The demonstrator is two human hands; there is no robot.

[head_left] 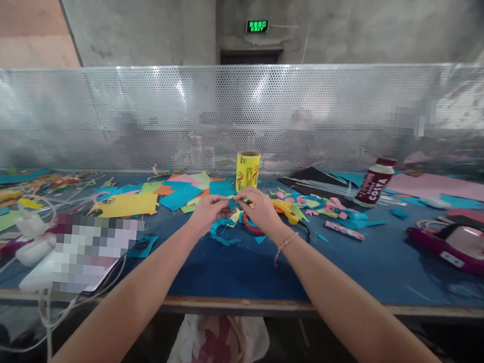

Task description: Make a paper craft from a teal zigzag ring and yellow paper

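Both my arms reach out over a blue table. My left hand and my right hand meet at the middle, fingers pinched together on a small blue paper piece. A curled strip of blue paper lies just below the hands. Red-handled scissors lie under my right hand. A yellow glue gun rests just right of that hand. A yellow roll of tape stands upright behind the hands.
Coloured paper sheets and scraps litter the table's left and back. A dark drink bottle stands at the right, a pink case further right. White chargers and cables lie at the left front. A perforated metal screen bounds the back.
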